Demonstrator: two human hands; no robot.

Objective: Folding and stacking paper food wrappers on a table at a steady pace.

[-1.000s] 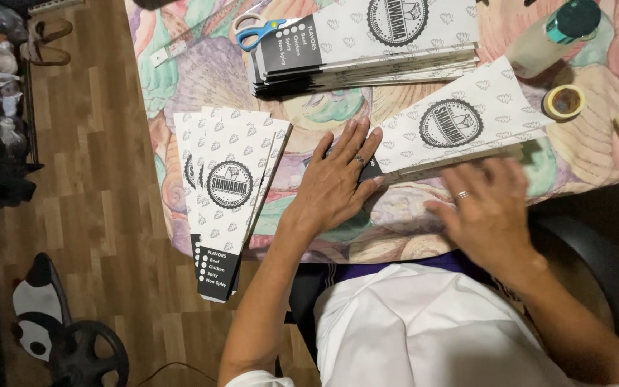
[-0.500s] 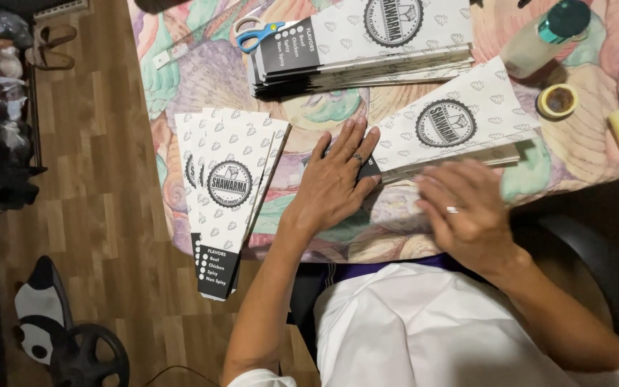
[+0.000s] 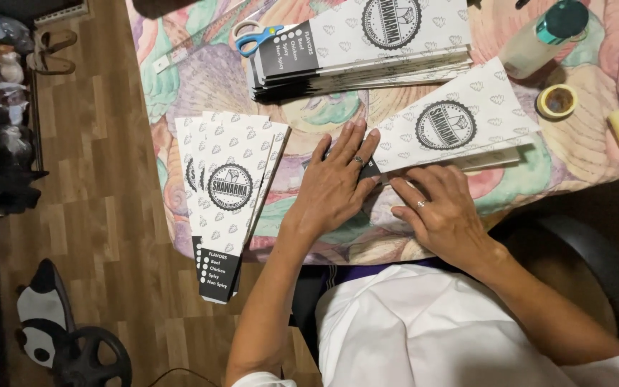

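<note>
Your left hand [image 3: 334, 188] lies flat, fingers spread, on the narrow end of the printed paper sleeve [image 3: 453, 129] on the table [image 3: 309, 115]; your right hand [image 3: 442, 215] presses beside it, fingers loosely curled, holding nothing. The sleeve looks light, thin and easily creased (slippery on the patterned cloth, probably), so pin it by the edges. Similar tapered sleeves form a stack [image 3: 229, 193] at the table's edge.

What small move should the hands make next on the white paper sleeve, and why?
Probably slide the right hand along the lower edge of the paper sleeve to press the fold flat. The left hand already pins its narrow end, and the right fingers sit on the edge, which looks slightly raised.
</note>
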